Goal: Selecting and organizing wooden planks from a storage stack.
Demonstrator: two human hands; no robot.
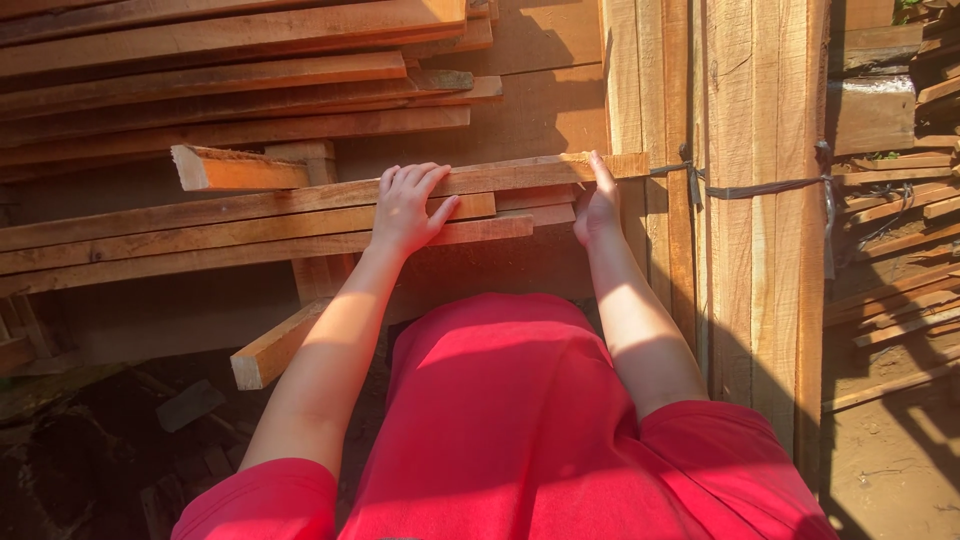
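Both hands rest on the same long plank [300, 197], which lies across a low stack of sawn boards [200, 240] just beyond the person's red shirt [500, 420]. Left hand [405, 210] lies flat on the plank's upper face, fingers spread and pointing toward twelve o'clock, thumb out toward three o'clock, not closed round anything. Right hand [597, 205], at three o'clock from the left one, grips the plank near its right end, fingers curled over the far edge. Below the stack, toward seven o'clock, a short thick timber [275, 345] juts out over dark ground. At three o'clock from the right hand stands a bundle of upright boards [750, 200] tied with a grey strap [770, 186]. Farther off, toward eleven o'clock, longer planks [220, 70] are piled in sloping layers.
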